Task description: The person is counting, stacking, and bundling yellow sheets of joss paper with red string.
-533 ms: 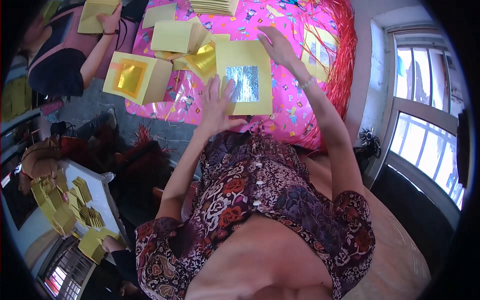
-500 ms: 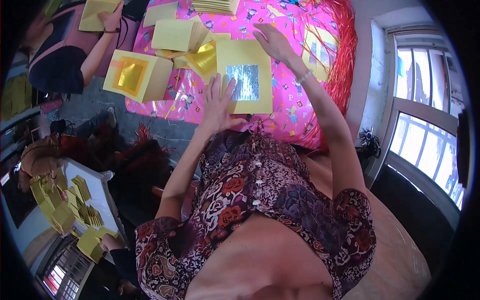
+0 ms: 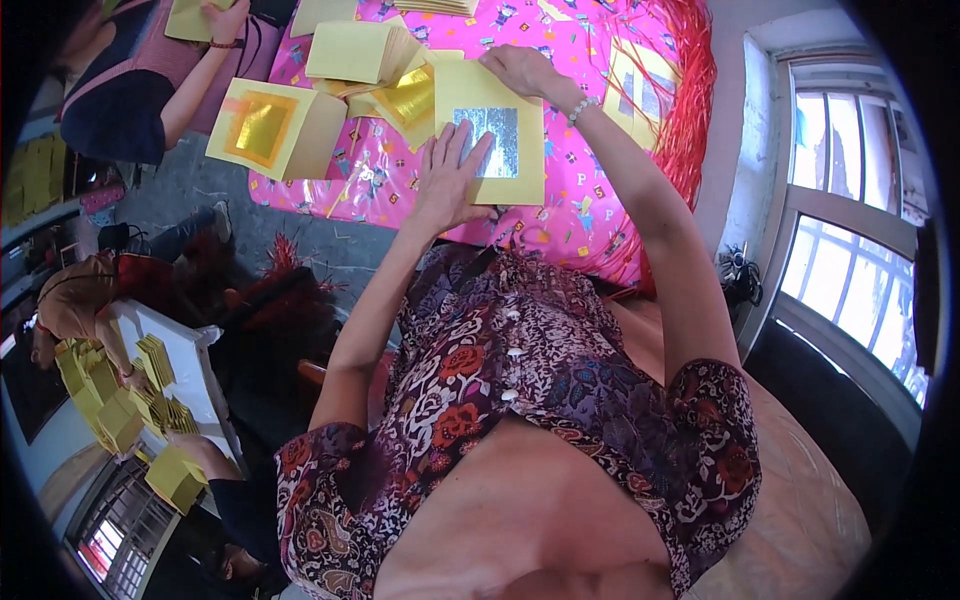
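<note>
Sheet (image 3: 497,140) under left hand (image 3: 447,185).

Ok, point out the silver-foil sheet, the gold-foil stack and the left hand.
silver-foil sheet (image 3: 497,140), head view, on its silver square.
gold-foil stack (image 3: 262,128), head view, on the gold square of the top sheet.
left hand (image 3: 447,185), head view, on the back of the hand.

Yellow paper sheet (image 3: 490,130) matt, silver foil square (image 3: 495,142) shiny; pink patterned cloth (image 3: 560,200) glossy.

Head view — looks steeply down, close over pink table (image 3: 600,210).
</note>
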`<state>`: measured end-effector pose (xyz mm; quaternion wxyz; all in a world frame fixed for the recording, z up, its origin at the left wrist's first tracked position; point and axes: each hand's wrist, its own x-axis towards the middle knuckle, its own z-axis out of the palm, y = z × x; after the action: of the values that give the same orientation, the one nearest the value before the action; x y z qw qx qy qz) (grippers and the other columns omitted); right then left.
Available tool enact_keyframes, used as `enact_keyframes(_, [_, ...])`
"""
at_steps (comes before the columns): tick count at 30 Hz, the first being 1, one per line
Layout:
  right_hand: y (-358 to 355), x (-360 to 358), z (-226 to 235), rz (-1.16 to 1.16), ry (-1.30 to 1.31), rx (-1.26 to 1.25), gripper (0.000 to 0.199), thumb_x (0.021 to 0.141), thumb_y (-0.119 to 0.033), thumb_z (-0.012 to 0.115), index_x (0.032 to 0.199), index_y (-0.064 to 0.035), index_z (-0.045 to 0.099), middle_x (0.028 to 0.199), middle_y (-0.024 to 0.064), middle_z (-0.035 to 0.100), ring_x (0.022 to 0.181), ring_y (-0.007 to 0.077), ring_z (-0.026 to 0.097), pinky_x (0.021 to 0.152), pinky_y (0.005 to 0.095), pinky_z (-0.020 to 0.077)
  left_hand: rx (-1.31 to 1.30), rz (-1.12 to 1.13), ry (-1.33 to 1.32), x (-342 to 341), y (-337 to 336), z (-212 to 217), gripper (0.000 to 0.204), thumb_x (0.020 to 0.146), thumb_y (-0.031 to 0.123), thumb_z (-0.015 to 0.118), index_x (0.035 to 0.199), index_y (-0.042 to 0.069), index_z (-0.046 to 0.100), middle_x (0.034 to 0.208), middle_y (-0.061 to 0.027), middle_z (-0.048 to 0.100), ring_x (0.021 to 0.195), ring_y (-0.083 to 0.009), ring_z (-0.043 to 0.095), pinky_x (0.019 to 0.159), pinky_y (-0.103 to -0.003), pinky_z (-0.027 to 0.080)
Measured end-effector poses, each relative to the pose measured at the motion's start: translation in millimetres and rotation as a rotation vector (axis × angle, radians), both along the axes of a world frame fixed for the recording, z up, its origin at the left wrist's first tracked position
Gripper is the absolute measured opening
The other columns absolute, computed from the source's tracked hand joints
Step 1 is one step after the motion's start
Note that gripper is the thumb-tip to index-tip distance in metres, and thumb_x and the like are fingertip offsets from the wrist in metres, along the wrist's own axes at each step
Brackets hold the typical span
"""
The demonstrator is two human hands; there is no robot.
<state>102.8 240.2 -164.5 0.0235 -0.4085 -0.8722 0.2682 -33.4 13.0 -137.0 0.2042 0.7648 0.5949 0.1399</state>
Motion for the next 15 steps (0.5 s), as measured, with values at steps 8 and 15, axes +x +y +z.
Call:
enact_keyframes(8, [-2, -1, 5, 0.005, -0.039, -0.016, 0.05, 0.1, -0.045, 0.035, 0.11, -0.0032, 0.061, 0.101, 0.0219, 0.066, 0.097, 0.0391, 0.063, 0.087, 0.0475, 0.0487, 0.028, -0.008, -0.023, 10, 5, -4, 0.119, 0.049, 0.047, 0.089, 0.149, 0.021, 0.03, 0.152, -0.0197, 0.023, 0.141, -0.0408, 0.018, 0.113, -0.06, 0.018])
enact_keyframes(15, [-3, 13, 1, -0.074, 0.042, 0.202, 0.048, 0.1, -0.042, 0.04, 0.125, -0.0045, 0.056, 0.119, 0.0221, 0.06, 0.108, 0.0375, 0.06, 0.093, 0.0457, 0.0472, 0.036, -0.029, -0.032, 12, 7, 4, 0.119, 0.05, 0.054, 0.086, 0.149, 0.018, 0.03, 0.153, -0.0193, 0.023, 0.142, -0.0407, 0.018, 0.113, -0.059, 0.017])
